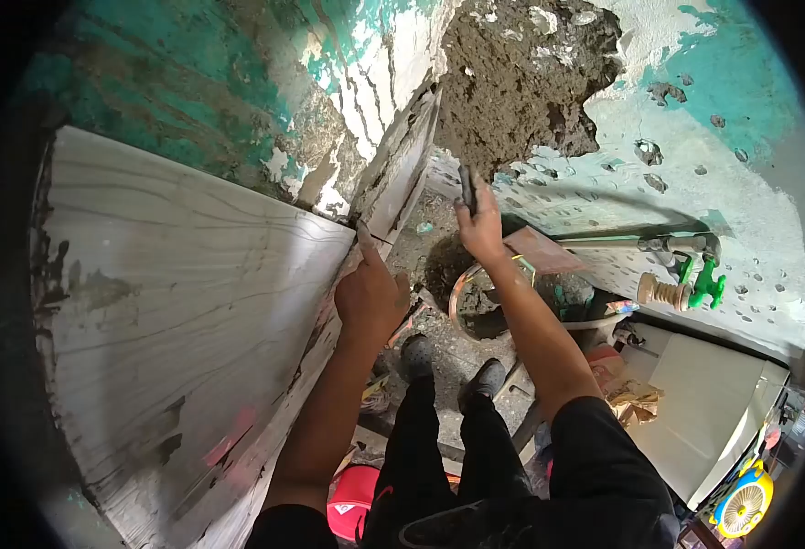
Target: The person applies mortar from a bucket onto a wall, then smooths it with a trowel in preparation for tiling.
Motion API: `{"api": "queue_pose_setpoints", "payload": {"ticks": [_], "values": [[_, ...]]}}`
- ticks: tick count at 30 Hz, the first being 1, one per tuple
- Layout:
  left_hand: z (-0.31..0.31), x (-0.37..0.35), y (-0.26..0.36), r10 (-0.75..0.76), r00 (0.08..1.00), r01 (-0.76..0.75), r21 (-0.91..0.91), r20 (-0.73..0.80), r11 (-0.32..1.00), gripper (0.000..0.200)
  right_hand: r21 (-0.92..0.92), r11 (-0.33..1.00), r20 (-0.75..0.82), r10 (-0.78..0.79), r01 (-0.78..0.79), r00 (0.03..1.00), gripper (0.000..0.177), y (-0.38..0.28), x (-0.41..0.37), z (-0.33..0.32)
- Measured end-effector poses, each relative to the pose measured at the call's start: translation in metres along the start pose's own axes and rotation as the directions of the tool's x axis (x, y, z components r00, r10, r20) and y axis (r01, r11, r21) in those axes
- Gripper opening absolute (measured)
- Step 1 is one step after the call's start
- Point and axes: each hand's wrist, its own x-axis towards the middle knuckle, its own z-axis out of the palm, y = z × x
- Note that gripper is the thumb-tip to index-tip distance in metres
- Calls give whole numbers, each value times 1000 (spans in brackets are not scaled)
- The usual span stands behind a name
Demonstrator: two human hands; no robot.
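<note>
My left hand (370,297) has its index finger stretched out, the tip right at the upper corner of a white marbled wall tile (192,265). Its other fingers are partly curled, and nothing shows in them. A narrow tile strip (402,197) with grey mortar along its edge stands beside that fingertip. Farther right, my right hand (483,227) is closed round a short, dark, narrow tool (467,189), held upright. Most of the tool is hidden by the fingers, so I cannot tell its kind. Rough wet-looking mortar (526,82) covers the wall above this hand.
Below my right arm stands a round bucket (457,306) on the debris-strewn floor. A pipe with a green valve (709,282) juts from the pitted wall at right. Lower down are a white appliance (704,403), a yellow-blue fan (745,503) and a red container (352,501).
</note>
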Motion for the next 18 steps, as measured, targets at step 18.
{"api": "queue_pose_setpoints", "payload": {"ticks": [18], "values": [[35,-35,-22,121,992,-121,-19,-23,992,86,243,888,571,195,-391,798,41,-96,9,-97]]}}
